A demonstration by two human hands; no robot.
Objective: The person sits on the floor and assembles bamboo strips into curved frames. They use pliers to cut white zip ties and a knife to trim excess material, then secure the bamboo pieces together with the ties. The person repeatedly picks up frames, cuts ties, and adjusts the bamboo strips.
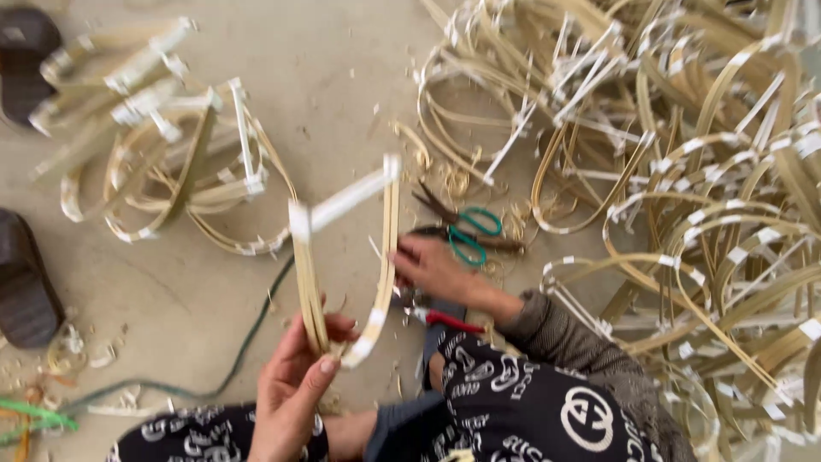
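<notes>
My left hand (295,385) grips the curved bottom of a U-shaped bamboo strip frame (342,257), which has a white cross strip taped across its top. My right hand (432,269) reaches past the frame's right arm, fingers touching it, close to a pair of green-handled scissors (466,231) lying on the floor. A red-handled tool (449,321) lies just below my right wrist.
A large heap of similar bent bamboo frames (684,171) fills the right side. A smaller pile (162,145) lies at the upper left. Dark shoes (26,282) sit at the left edge. A green cord (239,351) runs across the concrete floor. Shavings are scattered about.
</notes>
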